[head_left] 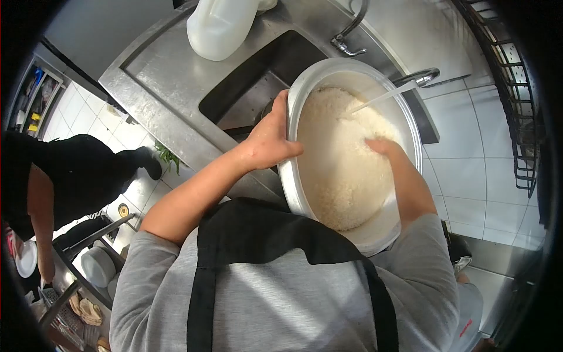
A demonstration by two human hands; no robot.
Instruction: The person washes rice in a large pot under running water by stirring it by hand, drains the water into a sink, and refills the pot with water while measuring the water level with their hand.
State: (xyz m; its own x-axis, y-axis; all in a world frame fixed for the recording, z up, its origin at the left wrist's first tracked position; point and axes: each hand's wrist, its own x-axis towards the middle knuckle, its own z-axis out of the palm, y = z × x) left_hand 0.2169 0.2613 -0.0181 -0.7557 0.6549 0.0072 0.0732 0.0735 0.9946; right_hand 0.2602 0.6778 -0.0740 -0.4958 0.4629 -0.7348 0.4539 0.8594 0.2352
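Note:
A large metal pot [285, 170] tilts at the sink's edge, holding white rice [343, 208] in cloudy water. My left hand [268, 138] grips its rim from the left, thumb over the inner edge and fingers along the outside. Inside, my right hand [382, 146] is partly sunk in the rice and water, so its fingers are hidden. From the curved faucet [427, 75], a stream of water [384, 97] runs into the pot near the right hand.
Behind the pot lie a dark sink basin [249, 88] and a steel counter [158, 100] bearing a white plastic jug [218, 29]. A second tap [347, 44] stands at the back. Another person [76, 176] is at the left, beside a metal rack [88, 237]. A black wire rack [498, 76] hangs right.

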